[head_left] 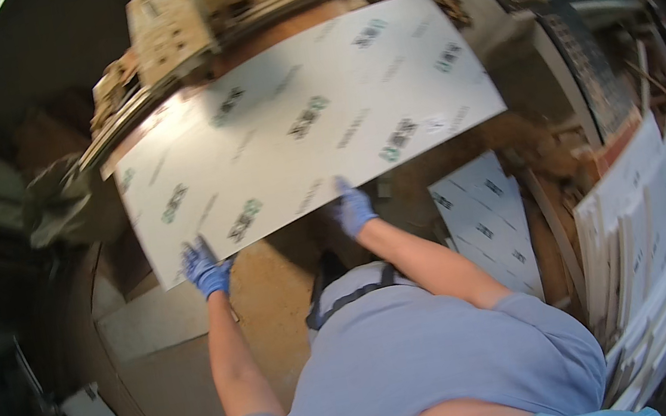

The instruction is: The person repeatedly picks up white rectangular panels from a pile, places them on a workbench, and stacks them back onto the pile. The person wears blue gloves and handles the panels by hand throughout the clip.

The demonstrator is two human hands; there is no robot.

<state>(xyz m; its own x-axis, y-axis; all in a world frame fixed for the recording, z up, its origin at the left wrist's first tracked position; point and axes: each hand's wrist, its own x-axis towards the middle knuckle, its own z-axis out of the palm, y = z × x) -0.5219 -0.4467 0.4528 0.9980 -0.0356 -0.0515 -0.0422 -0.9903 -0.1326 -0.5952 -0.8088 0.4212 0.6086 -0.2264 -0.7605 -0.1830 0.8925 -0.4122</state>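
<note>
Stacked white panels (640,246) stand at the right — a crumpled grey-green bundle (56,204) at the left.

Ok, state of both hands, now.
Left hand: fingers over the board's near edge; whether its grip is closed cannot be told.
Right hand: at the same edge, farther right; grip unclear too.

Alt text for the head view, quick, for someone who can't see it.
Blue-gloved left hand and right hand touch the near edge of a large white printed panel. A tan boxy unit stands beyond it; to the right are a smaller printed sheet and stacked white boards.
</note>
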